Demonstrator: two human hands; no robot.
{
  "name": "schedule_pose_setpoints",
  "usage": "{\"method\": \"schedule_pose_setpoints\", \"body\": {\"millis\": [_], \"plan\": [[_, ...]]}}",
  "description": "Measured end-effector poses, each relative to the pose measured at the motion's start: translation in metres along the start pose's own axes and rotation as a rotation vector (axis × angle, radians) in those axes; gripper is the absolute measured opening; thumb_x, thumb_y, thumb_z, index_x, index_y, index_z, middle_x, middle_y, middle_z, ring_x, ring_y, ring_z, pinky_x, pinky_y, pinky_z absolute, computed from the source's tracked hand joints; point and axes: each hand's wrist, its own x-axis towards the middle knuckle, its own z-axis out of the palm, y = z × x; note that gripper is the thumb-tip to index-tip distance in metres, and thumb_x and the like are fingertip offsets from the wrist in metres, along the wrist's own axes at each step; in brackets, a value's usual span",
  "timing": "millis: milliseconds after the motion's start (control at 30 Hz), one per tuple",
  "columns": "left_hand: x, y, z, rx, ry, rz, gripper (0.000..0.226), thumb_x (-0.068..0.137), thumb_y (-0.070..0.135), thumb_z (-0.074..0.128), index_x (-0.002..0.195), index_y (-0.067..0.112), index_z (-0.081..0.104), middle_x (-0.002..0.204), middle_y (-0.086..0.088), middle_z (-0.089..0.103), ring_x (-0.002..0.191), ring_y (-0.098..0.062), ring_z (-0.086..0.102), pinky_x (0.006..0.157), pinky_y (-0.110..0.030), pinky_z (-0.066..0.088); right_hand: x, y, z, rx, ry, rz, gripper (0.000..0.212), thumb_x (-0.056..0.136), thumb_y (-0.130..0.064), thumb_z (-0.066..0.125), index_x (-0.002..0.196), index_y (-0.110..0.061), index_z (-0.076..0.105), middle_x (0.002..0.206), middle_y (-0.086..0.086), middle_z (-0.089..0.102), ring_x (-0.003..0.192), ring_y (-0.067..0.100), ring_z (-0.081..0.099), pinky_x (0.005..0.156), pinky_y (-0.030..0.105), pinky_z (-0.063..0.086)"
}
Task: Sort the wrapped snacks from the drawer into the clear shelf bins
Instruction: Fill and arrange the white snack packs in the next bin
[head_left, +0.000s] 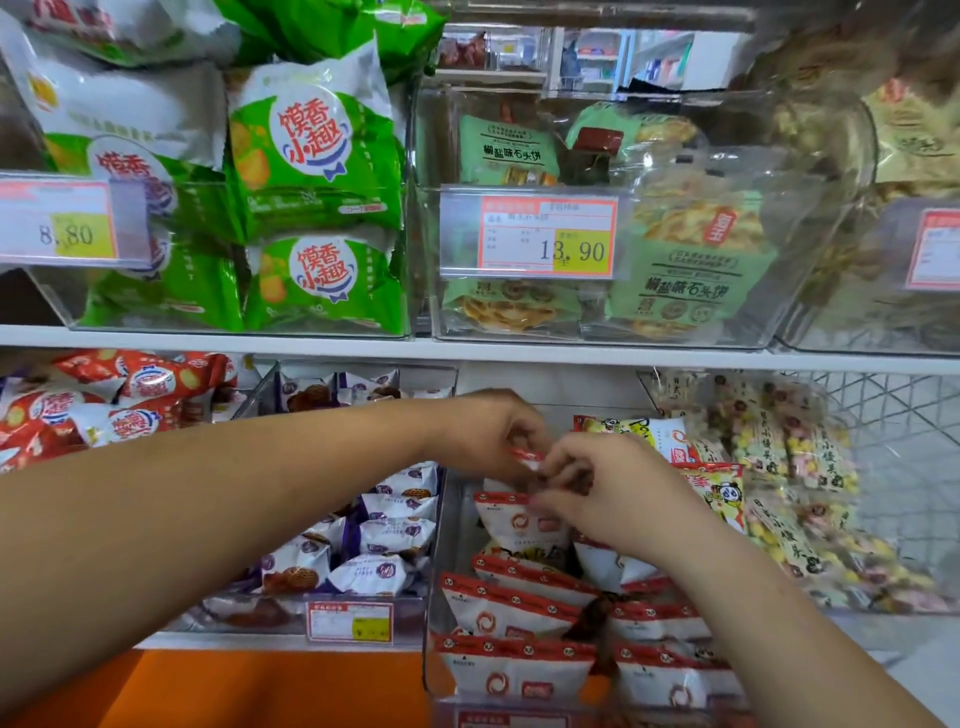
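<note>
Both my hands meet over a clear bin (441, 525) on the lower shelf, filled with rows of white snack packs with red tops (511, 608). My left hand (485, 428) pinches the red edge of one such pack (524, 460) at the back of the bin. My right hand (608, 491) curls its fingers on the same pack from the right, just above another upright pack (519, 525). Most of the held pack is hidden by my fingers.
Left of it stands a clear bin of white and purple packs (384, 530) with a price tag (349, 622). A wire basket (904, 441) of pale bags lies to the right. The upper shelf (311, 340) carries bins of green packs (317, 171) and price tags (530, 236).
</note>
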Motion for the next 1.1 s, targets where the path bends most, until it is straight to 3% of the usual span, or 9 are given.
{"method": "schedule_pose_setpoints", "body": {"millis": [100, 233, 367, 500, 633, 767, 933, 1033, 1100], "plan": [[-0.008, -0.005, -0.005, -0.119, -0.131, -0.037, 0.014, 0.089, 0.023, 0.080, 0.097, 0.021, 0.069, 0.080, 0.012, 0.068, 0.069, 0.002, 0.059, 0.065, -0.012, 0.045, -0.002, -0.005, -0.018, -0.115, 0.228, -0.035, 0.026, 0.089, -0.017, 0.063, 0.103, -0.039, 0.064, 0.090, -0.019, 0.068, 0.092, 0.013, 0.061, 0.080, 0.036, 0.055], [-0.014, -0.005, -0.015, -0.196, -0.236, -0.075, 0.017, 0.092, 0.015, 0.076, 0.107, 0.013, 0.070, 0.101, -0.001, 0.078, 0.091, -0.019, 0.074, 0.085, -0.037, 0.059, -0.004, 0.001, -0.028, -0.396, 0.224, 0.068, 0.050, 0.085, -0.016, 0.064, 0.132, -0.032, 0.060, 0.127, -0.004, 0.062, 0.121, 0.023, 0.052, 0.093, 0.034, 0.045], [-0.013, 0.008, -0.007, -0.028, -0.310, -0.131, 0.012, 0.099, 0.042, 0.063, 0.102, 0.035, 0.073, 0.093, 0.028, 0.070, 0.085, 0.011, 0.062, 0.084, -0.020, 0.046, -0.004, 0.019, -0.028, -0.318, 0.217, 0.204, 0.050, 0.096, -0.038, 0.062, 0.144, -0.027, 0.052, 0.139, 0.002, 0.056, 0.130, 0.028, 0.048, 0.103, 0.039, 0.045], [-0.017, 0.016, -0.005, -0.002, -0.219, -0.135, 0.034, 0.091, 0.062, 0.065, 0.114, 0.038, 0.073, 0.116, 0.020, 0.061, 0.111, 0.002, 0.057, 0.101, -0.023, 0.044, -0.009, 0.036, -0.044, -0.135, 0.276, 0.275, 0.040, 0.098, -0.043, 0.056, 0.133, -0.025, 0.061, 0.125, 0.003, 0.066, 0.114, 0.027, 0.061, 0.094, 0.043, 0.053], [-0.019, 0.011, 0.001, 0.087, -0.154, -0.043, 0.042, 0.081, 0.065, 0.074, 0.112, 0.037, 0.070, 0.110, 0.016, 0.061, 0.100, -0.005, 0.060, 0.092, -0.032, 0.051, -0.022, 0.051, -0.055, -0.071, 0.203, 0.276, 0.023, 0.094, -0.043, 0.062, 0.103, -0.024, 0.072, 0.109, -0.007, 0.060, 0.102, 0.017, 0.059, 0.088, 0.031, 0.049], [-0.027, 0.007, 0.011, 0.229, -0.163, -0.041, 0.036, 0.090, 0.053, 0.070, 0.122, 0.035, 0.065, 0.114, 0.016, 0.061, 0.103, -0.009, 0.059, 0.094, -0.035, 0.051, -0.040, 0.053, -0.060, -0.090, 0.054, 0.315, 0.059, 0.082, -0.067, 0.071, 0.121, -0.023, 0.069, 0.129, -0.003, 0.054, 0.119, 0.018, 0.057, 0.095, 0.030, 0.047], [-0.035, 0.012, 0.012, 0.216, -0.166, -0.073, 0.050, 0.094, 0.042, 0.069, 0.140, 0.039, 0.052, 0.128, 0.012, 0.062, 0.117, -0.014, 0.060, 0.101, -0.032, 0.049, -0.051, 0.042, -0.059, -0.001, 0.201, 0.243, 0.030, 0.087, -0.052, 0.073, 0.097, -0.025, 0.062, 0.070, -0.004, 0.062, 0.053, 0.005, 0.055, 0.055, 0.027, 0.041], [-0.041, 0.005, 0.008, 0.049, -0.079, -0.127, 0.043, 0.090, 0.038, 0.075, 0.124, 0.053, 0.053, 0.117, 0.021, 0.066, 0.107, -0.007, 0.063, 0.096, -0.027, 0.052, -0.048, 0.028, -0.057, 0.230, 0.375, 0.173, 0.028, 0.088, -0.041, 0.076, 0.084, -0.021, 0.057, 0.060, -0.005, 0.059, 0.042, 0.004, 0.048, 0.051, 0.027, 0.040], [-0.044, 0.000, 0.009, -0.061, -0.048, -0.122, 0.033, 0.088, 0.035, 0.077, 0.115, 0.045, 0.062, 0.109, 0.022, 0.070, 0.102, -0.006, 0.067, 0.095, -0.030, 0.054, -0.041, 0.014, -0.051, 0.490, 0.471, 0.215, 0.026, 0.088, -0.034, 0.078, 0.085, -0.017, 0.059, 0.055, -0.006, 0.060, 0.042, 0.007, 0.053, 0.047, 0.025, 0.045]]}}
